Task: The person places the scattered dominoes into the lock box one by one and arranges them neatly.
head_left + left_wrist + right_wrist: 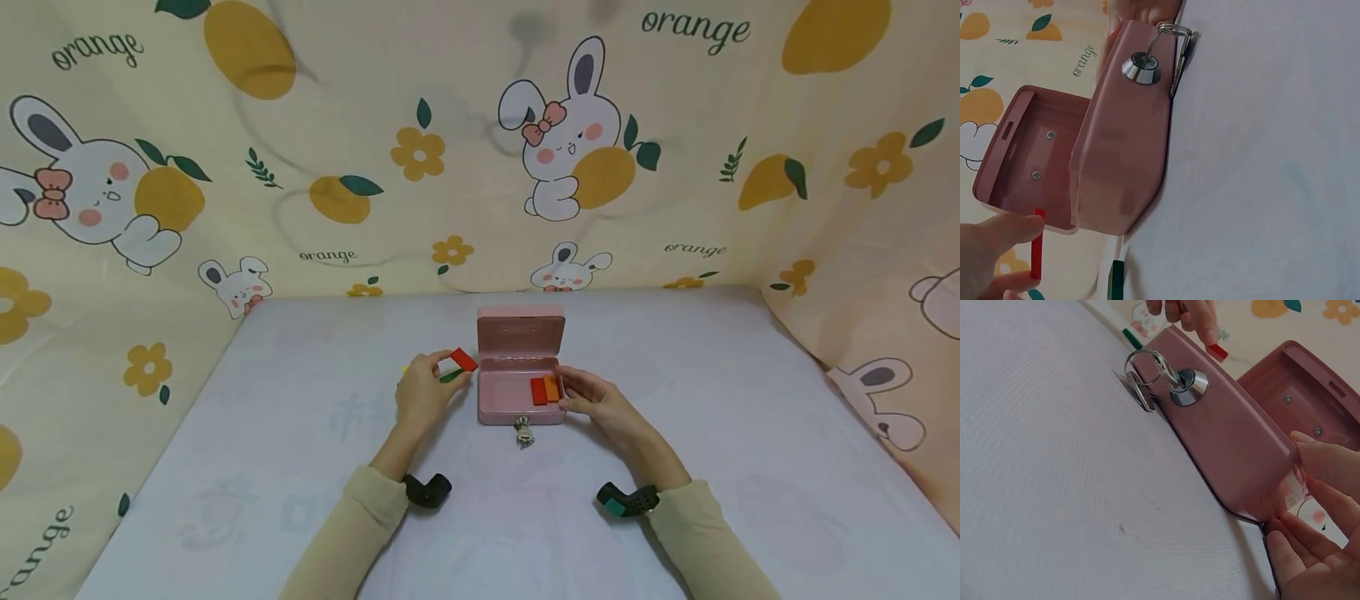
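A pink metal cash box stands on the table with its lid raised. My left hand pinches a flat red block between thumb and fingers, just left of the box and above the table. Below it a green block lies beside the box. Inside the box, at the right, a second red block and an orange block lie side by side. My right hand grips the box's right side, thumb at the rim and fingers low against the wall.
Keys on a ring hang from the lock on the box's front. A bit of something yellow shows behind my left hand. White cloth covers the table, and a printed curtain closes off the back and sides.
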A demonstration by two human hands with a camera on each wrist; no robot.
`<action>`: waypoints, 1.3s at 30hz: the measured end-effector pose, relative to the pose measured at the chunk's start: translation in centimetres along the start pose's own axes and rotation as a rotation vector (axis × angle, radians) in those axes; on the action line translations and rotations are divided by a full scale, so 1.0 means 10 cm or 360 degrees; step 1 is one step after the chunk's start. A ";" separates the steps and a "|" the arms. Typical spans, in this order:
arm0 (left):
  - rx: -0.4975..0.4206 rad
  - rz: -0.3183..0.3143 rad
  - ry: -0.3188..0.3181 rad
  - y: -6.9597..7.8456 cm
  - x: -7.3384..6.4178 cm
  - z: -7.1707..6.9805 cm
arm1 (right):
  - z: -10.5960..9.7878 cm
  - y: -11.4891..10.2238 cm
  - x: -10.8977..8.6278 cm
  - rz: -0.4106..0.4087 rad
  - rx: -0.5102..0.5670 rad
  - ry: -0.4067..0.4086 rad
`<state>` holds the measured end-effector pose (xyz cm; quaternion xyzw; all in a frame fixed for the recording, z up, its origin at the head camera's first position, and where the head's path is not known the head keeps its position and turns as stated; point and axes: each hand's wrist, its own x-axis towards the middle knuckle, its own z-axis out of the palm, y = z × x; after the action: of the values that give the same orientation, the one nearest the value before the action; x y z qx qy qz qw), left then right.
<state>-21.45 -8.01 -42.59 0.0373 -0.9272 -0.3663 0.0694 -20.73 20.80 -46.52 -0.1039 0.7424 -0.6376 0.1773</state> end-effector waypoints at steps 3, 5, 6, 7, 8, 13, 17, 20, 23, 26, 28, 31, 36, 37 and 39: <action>0.0005 0.0049 0.0006 -0.01 -0.01 0.00 | -0.01 0.01 0.00 -0.0015 0.0016 -0.0014; 0.0010 0.0074 0.0003 -0.01 -0.02 0.01 | -0.01 0.01 0.00 -0.0012 0.0022 -0.0016; 0.0011 0.0087 0.0002 -0.01 -0.03 0.01 | -0.01 0.00 0.00 -0.0016 0.0016 -0.0018; 0.0010 0.0091 0.0001 -0.01 -0.03 0.01 | 0.00 0.00 -0.01 -0.0018 0.0007 -0.0019; 0.0007 0.0096 -0.0002 -0.01 -0.03 0.01 | 0.00 0.00 -0.01 -0.0018 0.0002 -0.0017; -0.0029 0.0106 -0.0033 -0.01 -0.06 0.01 | -0.01 0.00 -0.01 -0.0018 -0.0002 -0.0016; -0.0058 0.0137 -0.0069 -0.01 -0.07 0.02 | -0.01 0.01 0.00 -0.0018 -0.0002 -0.0016; -0.0057 0.0163 -0.0083 -0.02 -0.08 0.03 | -0.01 0.01 0.00 -0.0017 -0.0017 -0.0015; -0.0051 0.0191 -0.0089 -0.02 -0.08 0.04 | -0.01 0.02 0.00 -0.0016 -0.0028 -0.0012; -0.0062 0.0208 -0.0097 -0.03 -0.08 0.05 | -0.01 0.03 0.00 -0.0026 -0.0032 -0.0009; -0.0073 0.0210 -0.0108 -0.03 -0.08 0.06 | -0.01 0.03 0.00 -0.0035 -0.0033 -0.0010; -0.0076 0.0218 -0.0122 -0.04 -0.08 0.06 | -0.02 0.03 0.00 -0.0025 -0.0042 -0.0006; -0.0084 0.0260 -0.0124 -0.04 -0.07 0.07 | -0.01 0.03 0.01 0.0003 -0.0025 0.0009; -0.0085 0.0266 -0.0125 -0.04 -0.07 0.07 | 0.00 0.03 0.01 0.0006 -0.0019 0.0011; -0.0088 0.0277 -0.0125 -0.04 -0.06 0.08 | 0.00 0.03 0.01 0.0002 -0.0012 0.0007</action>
<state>-20.93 -7.71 -43.46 -0.0598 -0.9184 -0.3856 0.0657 -20.83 20.79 -46.84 -0.1026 0.7452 -0.6351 0.1756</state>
